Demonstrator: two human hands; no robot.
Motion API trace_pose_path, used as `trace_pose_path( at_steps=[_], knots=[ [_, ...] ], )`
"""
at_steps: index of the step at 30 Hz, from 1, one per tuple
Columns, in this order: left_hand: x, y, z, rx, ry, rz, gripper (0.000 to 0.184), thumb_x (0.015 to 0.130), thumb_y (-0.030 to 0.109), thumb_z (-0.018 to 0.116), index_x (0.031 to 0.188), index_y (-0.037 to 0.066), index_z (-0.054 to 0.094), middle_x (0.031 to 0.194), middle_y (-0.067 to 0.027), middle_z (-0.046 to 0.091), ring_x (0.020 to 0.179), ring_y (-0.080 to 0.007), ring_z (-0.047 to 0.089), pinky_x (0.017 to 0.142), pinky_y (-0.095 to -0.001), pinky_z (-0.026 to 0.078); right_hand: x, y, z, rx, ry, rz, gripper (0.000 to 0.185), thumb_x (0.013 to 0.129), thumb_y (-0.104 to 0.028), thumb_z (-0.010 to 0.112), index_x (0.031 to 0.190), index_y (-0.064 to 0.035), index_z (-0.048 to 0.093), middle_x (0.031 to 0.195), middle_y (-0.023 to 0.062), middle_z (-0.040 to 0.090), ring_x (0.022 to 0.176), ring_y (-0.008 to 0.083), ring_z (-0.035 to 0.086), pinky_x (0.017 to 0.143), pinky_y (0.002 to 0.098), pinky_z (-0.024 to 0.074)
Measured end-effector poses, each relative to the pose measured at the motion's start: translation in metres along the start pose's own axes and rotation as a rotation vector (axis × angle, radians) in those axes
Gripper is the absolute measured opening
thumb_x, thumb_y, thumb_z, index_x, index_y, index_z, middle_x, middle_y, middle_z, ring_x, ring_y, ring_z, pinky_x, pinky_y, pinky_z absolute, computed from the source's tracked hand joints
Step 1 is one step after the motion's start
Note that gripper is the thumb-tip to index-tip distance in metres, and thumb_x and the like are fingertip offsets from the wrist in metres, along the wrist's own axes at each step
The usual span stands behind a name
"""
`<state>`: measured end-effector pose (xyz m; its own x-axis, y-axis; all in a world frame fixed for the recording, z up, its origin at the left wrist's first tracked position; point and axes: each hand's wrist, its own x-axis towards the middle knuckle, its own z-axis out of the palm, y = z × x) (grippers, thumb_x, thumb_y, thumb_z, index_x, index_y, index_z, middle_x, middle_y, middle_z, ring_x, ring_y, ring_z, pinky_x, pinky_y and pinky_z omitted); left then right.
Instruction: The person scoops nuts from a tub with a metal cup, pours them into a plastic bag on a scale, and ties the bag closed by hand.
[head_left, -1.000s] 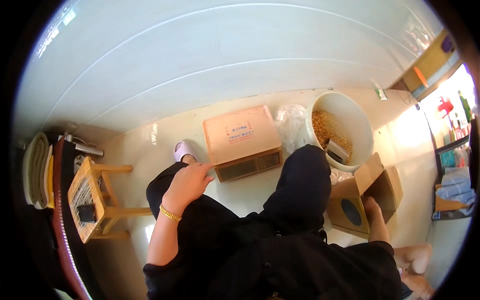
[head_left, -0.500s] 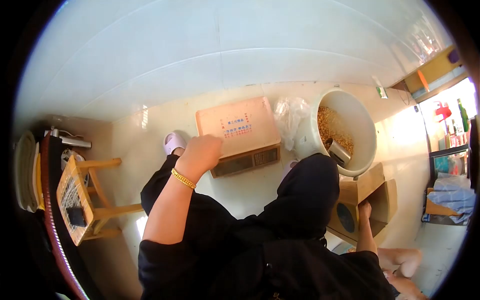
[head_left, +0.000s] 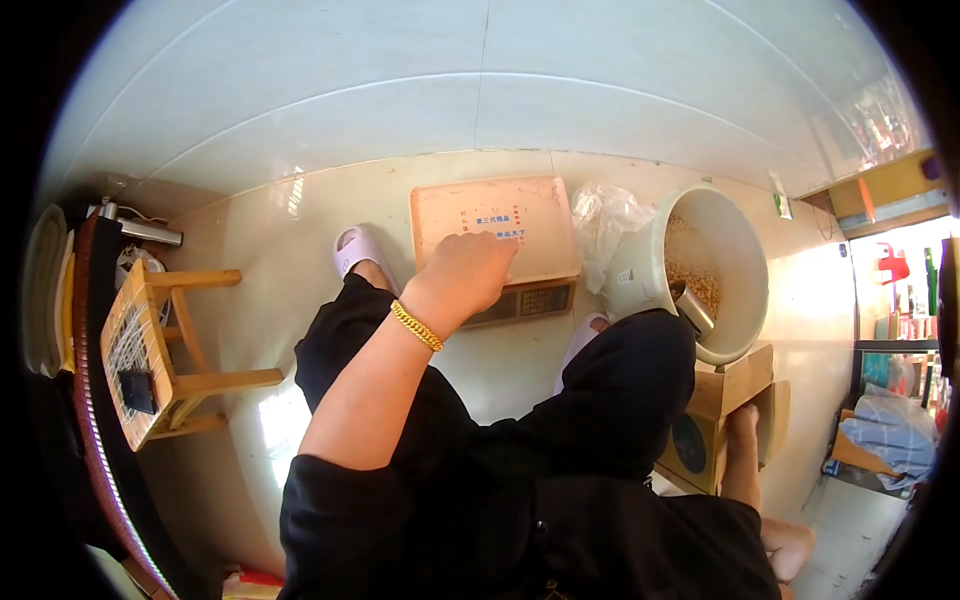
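Observation:
My left hand (head_left: 463,272), with a gold bracelet (head_left: 416,325) at the wrist, hovers over the near part of a weighing scale (head_left: 548,245). Its fingers are curled; what they hold, if anything, is hidden. The scale has a pinkish flat top with blue and red print and a dark display panel on its near side. Beside my right knee, my right hand (head_left: 742,421) grips a wall of an open cardboard box (head_left: 735,385), its fingertips out of sight. A whitish bucket (head_left: 650,265) holding yellowish pieces and a metal scoop (head_left: 692,307) stands just beyond the box.
A crumpled clear plastic bag (head_left: 603,228) lies between scale and bucket. On the left is a wooden stool (head_left: 190,384) with a woven seat and a small black object (head_left: 136,392). Another person's bare limb (head_left: 788,548) shows at lower right. Shelves with goods stand far right.
My left hand has moved forward and right, from the scale's near left corner to over its printed top. My right hand stays at the box. The whole view has shifted a little.

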<state>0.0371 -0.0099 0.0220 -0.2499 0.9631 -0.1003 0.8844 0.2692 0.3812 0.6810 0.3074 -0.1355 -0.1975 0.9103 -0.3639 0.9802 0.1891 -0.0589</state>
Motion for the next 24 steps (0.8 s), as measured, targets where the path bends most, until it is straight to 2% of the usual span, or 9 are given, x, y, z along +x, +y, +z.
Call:
trace_pose_path(
  at_steps=[1,5,7,11,13,14,15,20,24],
  knots=[
    [-0.001,0.000,-0.001,0.000,-0.001,0.001,0.029,0.082,0.017,0.061,0.108,0.006,0.056,0.088,-0.0153,0.062,0.084,-0.0327,0.060,0.071,-0.0430,0.049,-0.006,-0.026,-0.017,0.871,0.350,0.204,0.020,0.084,-0.012,0.059,0.099,-0.0004,0.064,0.091,0.0155,0.067,0.080,0.0275,0.063,0.074,0.0348,0.0492],
    [-0.004,-0.001,0.001,0.037,-0.042,-0.016,0.021,0.081,0.013,0.058,0.100,0.007,0.059,0.086,-0.0141,0.063,0.082,-0.0315,0.062,0.070,-0.0417,0.049,-0.028,-0.093,-0.091,0.526,0.571,0.313,0.019,0.087,-0.011,0.054,0.099,0.0003,0.062,0.093,0.0160,0.066,0.080,0.0274,0.063,0.074,0.0352,0.0494],
    [-0.005,-0.002,0.006,0.032,0.000,-0.009,0.015,0.079,0.009,0.056,0.092,0.007,0.062,0.083,-0.0129,0.065,0.080,-0.0303,0.063,0.069,-0.0409,0.049,-0.037,-0.128,-0.110,0.365,0.939,-0.008,0.020,0.088,-0.011,0.051,0.102,-0.0002,0.061,0.094,0.0125,0.065,0.077,0.0240,0.062,0.072,0.0342,0.0493],
    [-0.007,-0.003,0.008,0.043,0.033,-0.018,0.013,0.079,0.008,0.054,0.089,0.007,0.061,0.082,-0.0126,0.065,0.079,-0.0301,0.063,0.069,-0.0410,0.049,-0.048,-0.198,-0.133,0.406,0.893,-0.221,0.019,0.089,-0.007,0.051,0.105,-0.0022,0.060,0.093,0.0081,0.063,0.074,0.0178,0.060,0.069,0.0303,0.0490],
    [-0.007,-0.004,0.007,0.037,0.030,-0.034,0.014,0.079,0.008,0.054,0.090,0.007,0.062,0.082,-0.0124,0.065,0.079,-0.0299,0.064,0.069,-0.0412,0.049,-0.073,-0.254,-0.133,0.613,0.602,-0.332,0.018,0.088,-0.003,0.052,0.104,-0.0034,0.060,0.088,0.0041,0.061,0.072,0.0123,0.057,0.067,0.0259,0.0479],
    [-0.007,-0.006,0.006,0.023,0.002,-0.035,0.020,0.080,0.012,0.058,0.100,0.006,0.059,0.086,-0.0139,0.064,0.083,-0.0314,0.062,0.071,-0.0419,0.049,-0.082,-0.274,-0.128,0.561,0.534,-0.420,0.017,0.087,0.000,0.053,0.102,-0.0038,0.061,0.083,0.0030,0.060,0.072,0.0086,0.055,0.066,0.0237,0.0472],
    [-0.007,-0.008,0.006,0.009,-0.026,-0.036,0.030,0.082,0.017,0.061,0.110,0.006,0.057,0.090,-0.0154,0.063,0.086,-0.0329,0.061,0.073,-0.0427,0.049,-0.098,-0.301,-0.128,0.487,0.432,-0.396,0.014,0.087,-0.001,0.054,0.099,-0.0028,0.062,0.081,0.0036,0.061,0.071,0.0102,0.056,0.066,0.0252,0.0473],
    [-0.011,-0.012,0.007,0.027,-0.025,-0.070,0.030,0.082,0.016,0.061,0.110,0.006,0.057,0.087,-0.0148,0.062,0.084,-0.0328,0.061,0.072,-0.0428,0.049,-0.098,-0.328,-0.066,0.723,-0.024,-0.486,0.020,0.088,-0.004,0.050,0.105,0.0016,0.059,0.084,0.0098,0.064,0.077,0.0117,0.057,0.068,0.0287,0.0468],
    [-0.014,-0.010,-0.003,0.035,-0.047,-0.061,0.026,0.082,0.017,0.061,0.105,0.006,0.057,0.084,-0.0141,0.062,0.081,-0.0327,0.061,0.070,-0.0430,0.049,-0.081,-0.306,-0.026,0.680,0.133,-0.572,0.023,0.086,-0.005,0.050,0.107,0.0021,0.059,0.084,0.0116,0.065,0.078,0.0173,0.061,0.068,0.0298,0.0474]
  ],
)
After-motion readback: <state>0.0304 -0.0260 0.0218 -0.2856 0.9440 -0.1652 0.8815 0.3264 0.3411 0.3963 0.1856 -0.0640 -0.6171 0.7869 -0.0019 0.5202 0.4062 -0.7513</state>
